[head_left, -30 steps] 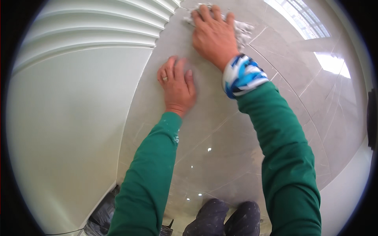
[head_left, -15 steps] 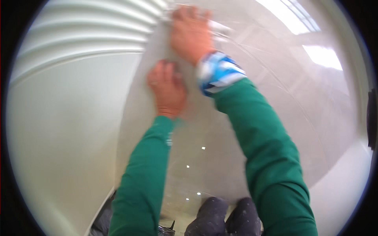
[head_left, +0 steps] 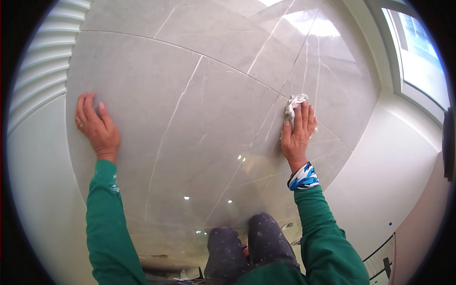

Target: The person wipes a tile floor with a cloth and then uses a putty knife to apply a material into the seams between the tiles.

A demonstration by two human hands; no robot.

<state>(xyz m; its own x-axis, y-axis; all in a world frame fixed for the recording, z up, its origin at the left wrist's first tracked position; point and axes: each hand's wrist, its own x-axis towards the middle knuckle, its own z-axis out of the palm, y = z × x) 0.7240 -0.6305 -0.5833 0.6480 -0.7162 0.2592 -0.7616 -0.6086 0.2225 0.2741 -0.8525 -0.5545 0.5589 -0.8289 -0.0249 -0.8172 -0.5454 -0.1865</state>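
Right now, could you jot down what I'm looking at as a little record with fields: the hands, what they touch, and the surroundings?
Surface: glossy grey tiled floor with pale veins and thin joints
Left hand: left hand flat on the tile, fingers spread, holding nothing
Right hand: right hand pressing a crumpled pale cloth onto a tile joint
Clothing: green sleeves, blue and white patterned cuff at the right wrist
Knees: dark speckled trousers, on the floor between the arms
Surroundings: white wall to the right, window at the upper right
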